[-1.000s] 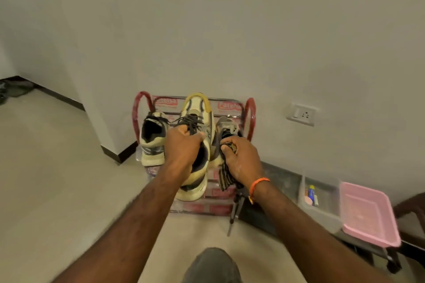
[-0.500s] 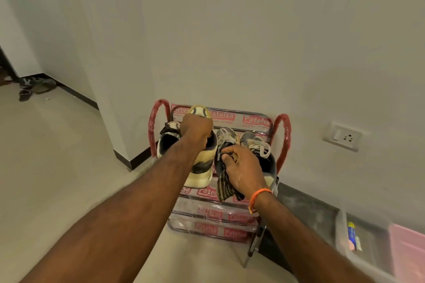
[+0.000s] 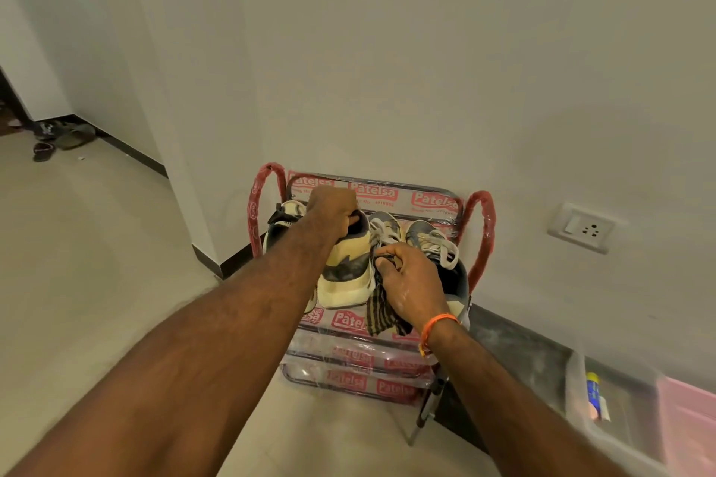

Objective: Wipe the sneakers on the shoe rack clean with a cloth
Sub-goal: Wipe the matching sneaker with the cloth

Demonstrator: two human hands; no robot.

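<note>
Plain off-white walls point(image 3: 387, 70) meet a pale tiled floor point(image 3: 97, 283) edged with dark skirting point(image 3: 128, 155). A white switch-and-socket plate point(image 3: 583, 228) sits low on the wall; loose sandals point(image 3: 58, 135) lie by a far corner.

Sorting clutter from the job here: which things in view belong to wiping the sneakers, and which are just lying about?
Part of the job: cream sneaker gripped by the left hand; striped cloth in the right hand; grey sneakers; shoe rack.

Lying about: sandals by the far wall; clear bin; wall socket.
</note>
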